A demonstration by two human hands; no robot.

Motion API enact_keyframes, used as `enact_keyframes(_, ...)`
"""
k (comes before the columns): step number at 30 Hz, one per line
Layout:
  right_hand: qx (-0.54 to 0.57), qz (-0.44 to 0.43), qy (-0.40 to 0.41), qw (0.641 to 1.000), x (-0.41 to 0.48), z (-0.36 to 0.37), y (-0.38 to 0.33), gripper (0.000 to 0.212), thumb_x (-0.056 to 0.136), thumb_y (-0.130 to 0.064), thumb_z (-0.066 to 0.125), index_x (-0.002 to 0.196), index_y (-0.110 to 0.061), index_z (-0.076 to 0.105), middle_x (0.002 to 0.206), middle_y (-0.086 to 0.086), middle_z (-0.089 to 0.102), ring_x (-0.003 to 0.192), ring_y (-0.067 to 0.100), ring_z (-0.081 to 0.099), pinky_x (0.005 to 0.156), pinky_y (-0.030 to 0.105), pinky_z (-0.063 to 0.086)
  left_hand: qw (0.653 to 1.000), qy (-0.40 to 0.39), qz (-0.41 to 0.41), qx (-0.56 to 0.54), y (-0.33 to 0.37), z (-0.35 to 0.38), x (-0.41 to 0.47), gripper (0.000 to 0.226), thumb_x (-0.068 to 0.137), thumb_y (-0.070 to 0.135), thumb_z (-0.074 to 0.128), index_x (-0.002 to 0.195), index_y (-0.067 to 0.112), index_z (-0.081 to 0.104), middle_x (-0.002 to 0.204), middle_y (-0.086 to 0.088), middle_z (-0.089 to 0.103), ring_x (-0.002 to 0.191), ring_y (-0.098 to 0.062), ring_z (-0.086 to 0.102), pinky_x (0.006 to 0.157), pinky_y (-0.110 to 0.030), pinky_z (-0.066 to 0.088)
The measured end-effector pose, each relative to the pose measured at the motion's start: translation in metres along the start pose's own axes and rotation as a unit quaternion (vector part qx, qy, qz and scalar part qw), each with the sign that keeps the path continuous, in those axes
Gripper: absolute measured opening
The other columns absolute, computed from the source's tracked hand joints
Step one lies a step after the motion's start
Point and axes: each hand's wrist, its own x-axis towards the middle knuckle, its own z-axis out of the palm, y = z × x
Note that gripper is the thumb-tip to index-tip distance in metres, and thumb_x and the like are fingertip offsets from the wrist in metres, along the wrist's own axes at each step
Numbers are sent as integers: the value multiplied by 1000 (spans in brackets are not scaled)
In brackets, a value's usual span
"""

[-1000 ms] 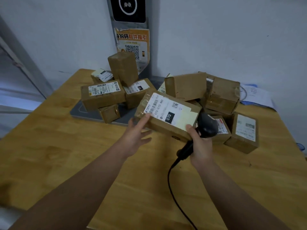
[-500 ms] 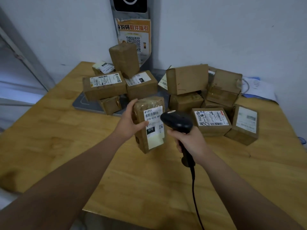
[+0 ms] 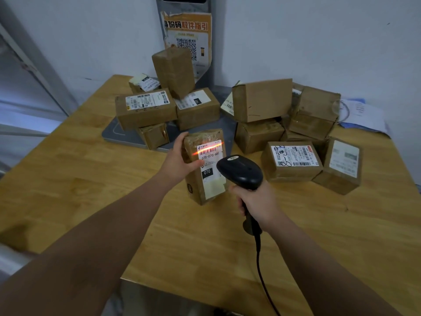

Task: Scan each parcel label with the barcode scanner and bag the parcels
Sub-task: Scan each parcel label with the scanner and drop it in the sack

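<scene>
- I'm watching the scan happening right now: the red scan line [image 3: 209, 148] is crossing the barcode at the top of the label [image 3: 210, 166] on the parcel [image 3: 200, 190], running at a slight tilt.
- Doing this well, I reckon, means holding the parcel steady, getting the beam across every bar, and waiting for a good read before bagging. No bag is showing in view, though.
- My left hand [image 3: 180, 163] is gripping the parcel's upper left side. The thumb of those fingers [image 3: 197, 165] is pressing on the front at the label's left edge, just below the barcode and not covering it. The rest are going round the back, hidden.
- My right hand [image 3: 257, 202] has its fingers [image 3: 239, 201] clamped round the handle of the barcode scanner [image 3: 240, 171], whose head is hanging just right of the label.
- The parcel is standing on end mid-desk [image 3: 91, 179], in front of the heap of other parcels [image 3: 262, 101]. I can't tell whether its lower end is touching the wood.
</scene>
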Motion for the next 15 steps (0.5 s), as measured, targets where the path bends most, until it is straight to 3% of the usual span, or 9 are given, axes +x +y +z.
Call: enact_keyframes(15,21,7,-9,1000,6,-1,3,35,85,-9,65,52,-10,53,44,4,48,40,15,46,55,30,45,999,4,-26,-31,-3,-1,5,90,82,12,74,149,33,17,144,-5,46,127,-23,50,102,-47,47)
